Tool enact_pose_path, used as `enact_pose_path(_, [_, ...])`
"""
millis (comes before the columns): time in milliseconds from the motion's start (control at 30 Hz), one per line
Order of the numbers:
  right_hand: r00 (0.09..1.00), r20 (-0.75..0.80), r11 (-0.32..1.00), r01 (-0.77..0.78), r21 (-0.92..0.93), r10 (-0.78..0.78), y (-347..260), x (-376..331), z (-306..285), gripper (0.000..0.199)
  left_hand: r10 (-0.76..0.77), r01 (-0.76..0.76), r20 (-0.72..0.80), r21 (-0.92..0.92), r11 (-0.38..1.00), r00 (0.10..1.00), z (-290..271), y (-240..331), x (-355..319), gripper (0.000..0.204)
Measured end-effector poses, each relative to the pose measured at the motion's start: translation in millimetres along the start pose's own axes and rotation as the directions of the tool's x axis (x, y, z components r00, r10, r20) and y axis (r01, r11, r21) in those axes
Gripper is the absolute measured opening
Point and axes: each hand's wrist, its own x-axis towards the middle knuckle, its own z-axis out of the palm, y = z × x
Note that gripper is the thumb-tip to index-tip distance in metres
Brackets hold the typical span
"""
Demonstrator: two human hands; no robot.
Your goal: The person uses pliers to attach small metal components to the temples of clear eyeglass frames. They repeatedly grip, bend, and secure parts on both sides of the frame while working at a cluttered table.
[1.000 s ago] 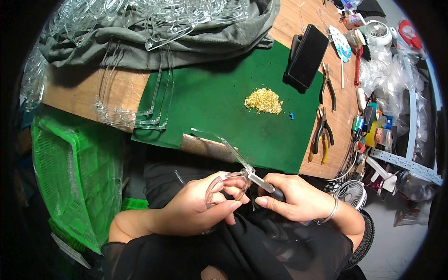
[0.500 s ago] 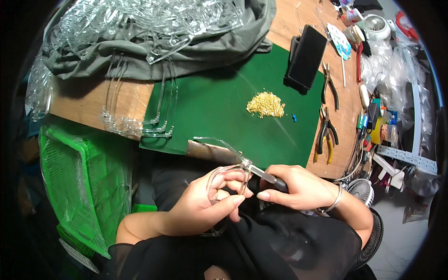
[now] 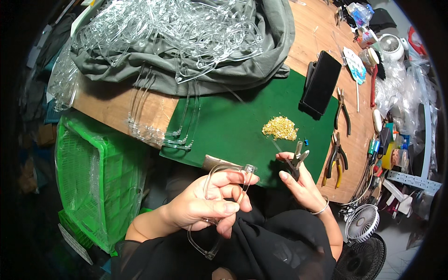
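Holding the clear plastic glasses frame [image 3: 219, 186] tight over your lap in your left hand [image 3: 200, 207], your right hand [image 3: 298, 184] pinching small pliers [image 3: 296, 161] could slip and scatter the pile of tiny gold bits [image 3: 280, 128].

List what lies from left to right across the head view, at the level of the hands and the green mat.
Green plastic crate → left hand holding a clear glasses frame → right hand with small pliers → red-and-yellow-handled pliers on the wooden table → small white fan.
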Motion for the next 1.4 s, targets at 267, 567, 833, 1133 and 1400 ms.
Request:
enact_pose_path(267, [0.985, -0.144, 0.983, 0.112, 0.143, -0.092, 19, 4, 18, 0.025, 0.017, -0.016, 0.007, -0.102, 0.995, 1.0, -1, -2, 6, 0.053])
enact_pose_path(567, [0.897, 0.058, 0.797, 0.418, -0.436, -0.439, 13, 2, 22, 0.021, 0.196, -0.166, 0.033, 0.674, 0.72, 0.98, -9, -24, 4, 0.037])
enact_pose_path(833, [0.88, 0.231, 0.664, 0.466, -0.584, -0.415, -28, -2, 10, 0.034, 0.359, -0.253, 0.075, 0.839, 0.481, 0.93, -11, -29, 3, 0.03])
enact_pose_path(1133, [0.877, 0.283, 0.645, 0.478, -0.596, -0.389, -38, -3, 8, 0.033, 0.378, -0.384, 0.287, 0.898, 0.212, 0.88, -14, -30, 7, 0.032])
enact_pose_path(1400, [0.883, 0.338, 0.586, 0.469, -0.661, -0.326, -40, -3, 6, 0.026, 0.413, -0.378, 0.311, 0.921, 0.089, 0.856, -14, -33, 8, 0.031])
